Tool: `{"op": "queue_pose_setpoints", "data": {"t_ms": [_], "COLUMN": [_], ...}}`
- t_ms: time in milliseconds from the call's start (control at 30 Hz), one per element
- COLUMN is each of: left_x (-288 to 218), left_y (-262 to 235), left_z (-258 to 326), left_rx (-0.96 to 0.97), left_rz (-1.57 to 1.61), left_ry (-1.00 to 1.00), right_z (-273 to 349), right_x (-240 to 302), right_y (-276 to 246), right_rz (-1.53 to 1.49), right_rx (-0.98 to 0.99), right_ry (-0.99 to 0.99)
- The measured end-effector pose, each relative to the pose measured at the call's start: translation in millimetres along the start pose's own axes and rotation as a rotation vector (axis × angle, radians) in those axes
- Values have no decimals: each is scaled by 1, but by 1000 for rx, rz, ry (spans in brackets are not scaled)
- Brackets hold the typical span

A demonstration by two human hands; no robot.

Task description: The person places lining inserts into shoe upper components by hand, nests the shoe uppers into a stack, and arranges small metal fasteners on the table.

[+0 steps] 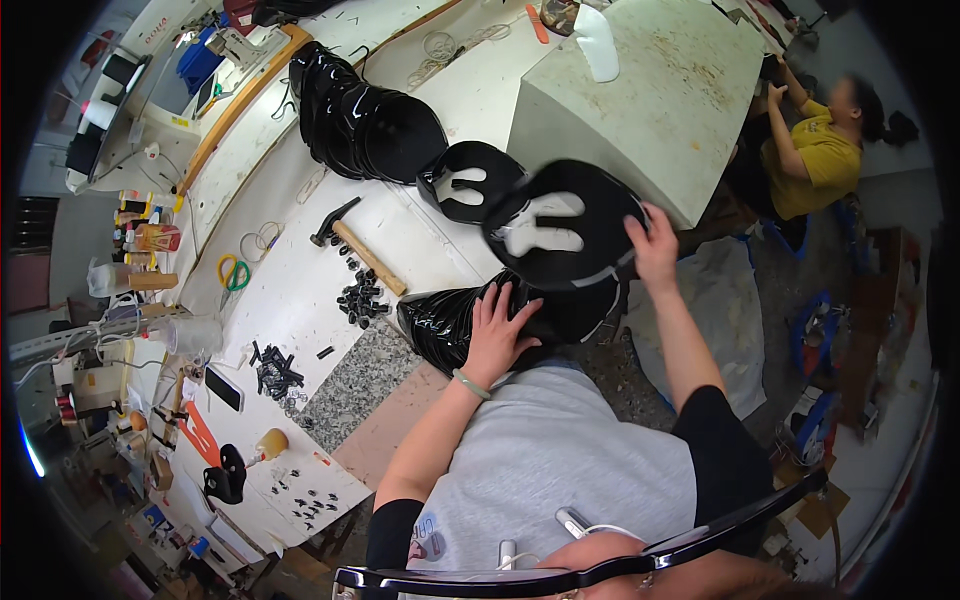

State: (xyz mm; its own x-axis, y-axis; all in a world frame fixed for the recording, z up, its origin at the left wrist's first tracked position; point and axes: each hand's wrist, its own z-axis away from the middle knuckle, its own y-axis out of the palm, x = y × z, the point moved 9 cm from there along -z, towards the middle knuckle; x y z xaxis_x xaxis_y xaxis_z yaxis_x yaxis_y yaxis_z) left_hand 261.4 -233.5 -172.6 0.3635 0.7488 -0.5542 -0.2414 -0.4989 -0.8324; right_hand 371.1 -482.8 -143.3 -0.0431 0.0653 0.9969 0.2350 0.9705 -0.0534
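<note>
My right hand [655,250] pinches the right edge of a black glossy panel [598,225], lifted and a little blurred. The panel is rounded, with a forked cutout through which the pale surface behind shows. Fingers spread, my left hand [495,335] lies on a stack of black glossy pieces [440,325] close to my body; a pale bangle is on that wrist. Beyond the raised panel, a similar panel with a cutout [500,180] rests on the table. It adjoins a second, fanned-out stack of black pieces [340,120] farther back.
Left of the near stack lie a wooden-handled hammer [370,258], a pile of small black parts [362,298] and a speckled stone slab [360,395]. A phone [224,388] is farther left. A large pale box-like block [640,110] stands ahead right; beyond it sits a person in yellow [825,155].
</note>
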Motion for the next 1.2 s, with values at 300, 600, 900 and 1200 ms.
{"op": "queue_pose_setpoints", "data": {"t_ms": [300, 600, 900, 1200], "left_x": [1, -24, -23, -25], "left_y": [-3, 18, 15, 3], "left_z": [-4, -21, -5, 4], "left_rx": [45, 292, 148, 189], "left_rz": [239, -111, -51, -50], "left_ry": [-24, 194, 216, 158], "right_z": [88, 34, -88, -83], "right_x": [-134, -22, -95, -30], "right_y": [-75, 54, 260, 276], "right_rz": [132, 883, 1002, 525], "right_rx": [216, 351, 415, 616], "right_ry": [369, -145, -185, -428]}}
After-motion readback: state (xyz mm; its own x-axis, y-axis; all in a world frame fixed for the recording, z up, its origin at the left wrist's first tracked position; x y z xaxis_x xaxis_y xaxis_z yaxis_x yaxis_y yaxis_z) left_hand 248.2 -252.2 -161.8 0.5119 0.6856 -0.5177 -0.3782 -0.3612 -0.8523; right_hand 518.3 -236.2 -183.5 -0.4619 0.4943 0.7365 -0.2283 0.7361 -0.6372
